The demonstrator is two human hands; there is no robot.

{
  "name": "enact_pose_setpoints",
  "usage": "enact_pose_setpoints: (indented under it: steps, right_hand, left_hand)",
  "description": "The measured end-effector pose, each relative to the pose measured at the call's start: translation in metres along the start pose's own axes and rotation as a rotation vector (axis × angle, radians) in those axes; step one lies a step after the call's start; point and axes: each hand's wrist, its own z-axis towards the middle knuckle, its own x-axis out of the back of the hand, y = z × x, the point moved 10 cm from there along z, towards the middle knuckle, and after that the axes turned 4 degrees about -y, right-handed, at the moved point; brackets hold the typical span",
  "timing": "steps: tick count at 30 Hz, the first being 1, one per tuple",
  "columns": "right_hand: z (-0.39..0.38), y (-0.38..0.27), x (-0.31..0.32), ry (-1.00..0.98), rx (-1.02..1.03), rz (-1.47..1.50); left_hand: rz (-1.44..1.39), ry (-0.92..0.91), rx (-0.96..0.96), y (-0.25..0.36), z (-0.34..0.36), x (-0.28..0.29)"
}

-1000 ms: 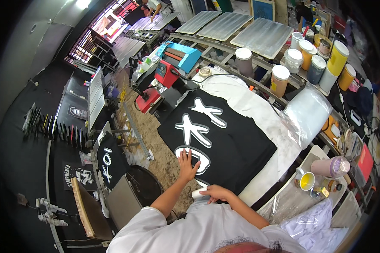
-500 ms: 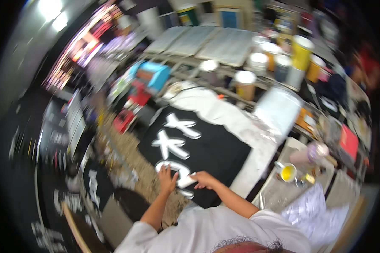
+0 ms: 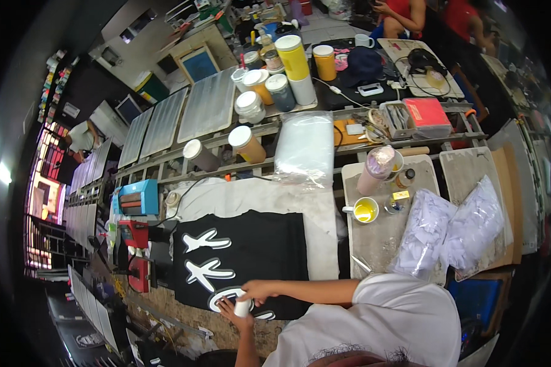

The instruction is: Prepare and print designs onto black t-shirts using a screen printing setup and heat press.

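Note:
A black garment (image 3: 275,244) with large white, grey-edged lettering (image 3: 205,269) lies on a white cloth (image 3: 321,232). At its lower part, my left hand (image 3: 231,311) rests on a white letter with its fingers apart. Just to the right, my right hand (image 3: 258,292) is closed on the upper end of a small white cylinder (image 3: 242,306), which stands over the print beside my left fingers and partly hides that hand. The cylinder's exact kind is unclear. A red press-like machine (image 3: 134,275) stands left of the garment.
Ink jars (image 3: 248,147), a blue machine (image 3: 134,196) and a plastic-wrapped stack (image 3: 303,147) line the back. A mug (image 3: 366,209) and bagged white pieces (image 3: 422,226) sit on boards at the right. Co-workers (image 3: 404,15) are at the back right and far left (image 3: 82,137).
The view has turned toward the right. My right hand has moved up onto the lettering from the garment's near edge with the white cylinder, closer to my left hand.

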Motion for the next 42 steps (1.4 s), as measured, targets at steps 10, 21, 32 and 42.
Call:
enact_pose_setpoints:
  steps: [10, 21, 32, 42]
  right_hand:
    - [0.016, 0.012, 0.063, 0.047, -0.397, -0.091]
    - [-0.067, 0.034, 0.029, -0.131, -0.526, -0.22]
    - [0.033, -0.057, 0.027, -0.064, -0.05, -0.121]
    - [-0.016, -0.003, 0.071, -0.011, -0.488, -0.321]
  left_hand:
    - [0.009, -0.076, 0.072, 0.021, -0.042, 0.012]
    - [-0.03, 0.022, 0.36, -0.018, 0.005, 0.025]
    - [0.092, -0.09, 0.266, -0.009, 0.009, 0.004]
    - [0.034, -0.051, 0.287, -0.003, 0.012, 0.01]
